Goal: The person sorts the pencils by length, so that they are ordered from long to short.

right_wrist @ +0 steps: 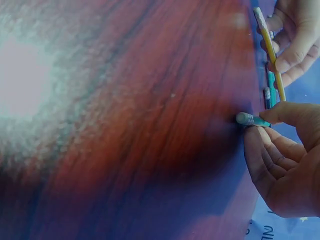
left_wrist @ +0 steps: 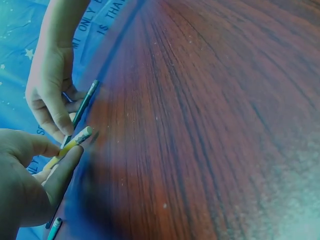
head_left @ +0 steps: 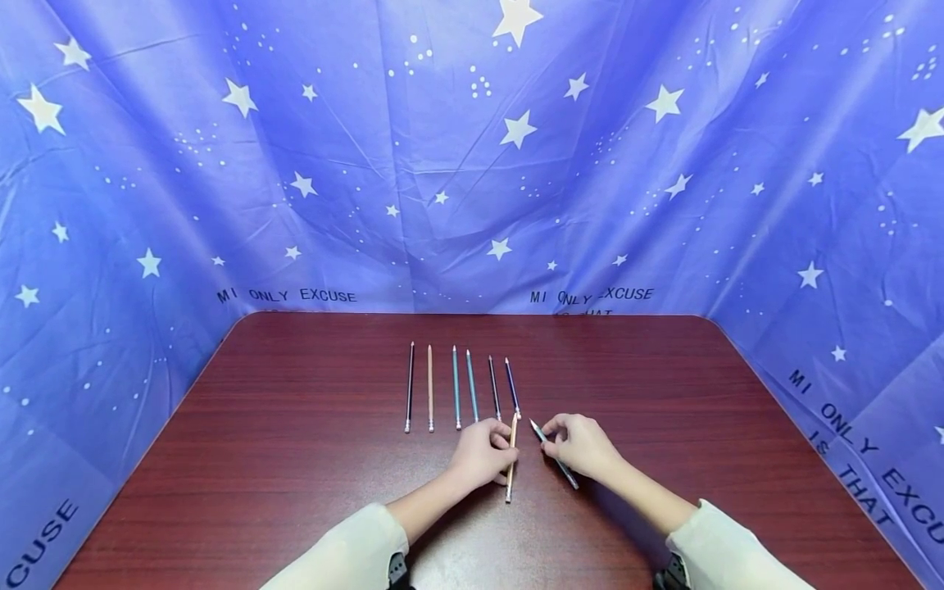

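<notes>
My left hand [head_left: 483,452] pinches a yellow pencil [head_left: 510,475] between thumb and fingers; its white eraser end points toward me. To the right, my right hand [head_left: 585,445] pinches a dark green pencil [head_left: 566,474], tilted with its sharpened tip toward the upper left. In the left wrist view the yellow pencil [left_wrist: 75,140] shows its eraser, with the green pencil [left_wrist: 86,105] beyond it in the other hand. From the right wrist the green pencil's eraser end [right_wrist: 245,118] sticks out past the thumb. Whether either pencil touches the table is unclear.
Beyond the hands several pencils lie roughly parallel on the brown table [head_left: 295,459]: a black one [head_left: 410,385], a natural wood one [head_left: 431,385], teal ones [head_left: 456,385], a dark one [head_left: 494,385] and a blue one [head_left: 512,385]. A blue starry cloth [head_left: 442,246] hangs around the table.
</notes>
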Available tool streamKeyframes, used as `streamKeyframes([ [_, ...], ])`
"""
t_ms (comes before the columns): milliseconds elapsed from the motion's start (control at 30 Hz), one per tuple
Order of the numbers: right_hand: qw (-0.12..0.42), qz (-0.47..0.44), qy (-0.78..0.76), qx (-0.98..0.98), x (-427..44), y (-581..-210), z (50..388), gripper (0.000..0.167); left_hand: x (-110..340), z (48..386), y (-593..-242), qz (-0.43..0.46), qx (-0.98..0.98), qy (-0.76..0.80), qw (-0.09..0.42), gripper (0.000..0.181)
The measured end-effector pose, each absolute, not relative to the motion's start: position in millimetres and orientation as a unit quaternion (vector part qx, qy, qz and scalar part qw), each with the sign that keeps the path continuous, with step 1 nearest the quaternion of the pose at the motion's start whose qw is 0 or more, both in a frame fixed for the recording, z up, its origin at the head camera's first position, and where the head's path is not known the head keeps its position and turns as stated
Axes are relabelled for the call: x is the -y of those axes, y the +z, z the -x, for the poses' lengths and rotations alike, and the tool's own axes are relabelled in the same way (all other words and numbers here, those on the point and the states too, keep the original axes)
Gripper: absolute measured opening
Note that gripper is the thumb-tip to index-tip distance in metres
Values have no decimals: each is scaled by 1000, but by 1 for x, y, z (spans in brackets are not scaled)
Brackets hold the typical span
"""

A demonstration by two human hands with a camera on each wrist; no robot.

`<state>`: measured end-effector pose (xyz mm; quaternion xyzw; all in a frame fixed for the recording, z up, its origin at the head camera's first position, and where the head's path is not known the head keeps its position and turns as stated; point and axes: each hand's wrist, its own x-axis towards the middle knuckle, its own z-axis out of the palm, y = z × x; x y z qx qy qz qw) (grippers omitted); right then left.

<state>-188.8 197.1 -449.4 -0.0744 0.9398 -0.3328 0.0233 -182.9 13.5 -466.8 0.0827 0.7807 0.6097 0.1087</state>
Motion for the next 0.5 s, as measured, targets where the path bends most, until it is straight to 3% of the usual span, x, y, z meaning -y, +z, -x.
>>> streamKeyframes([
  [500,89,3,-547,-832,-184,-433,192,25,10,185,-457,-39,-736,668,99,32],
])
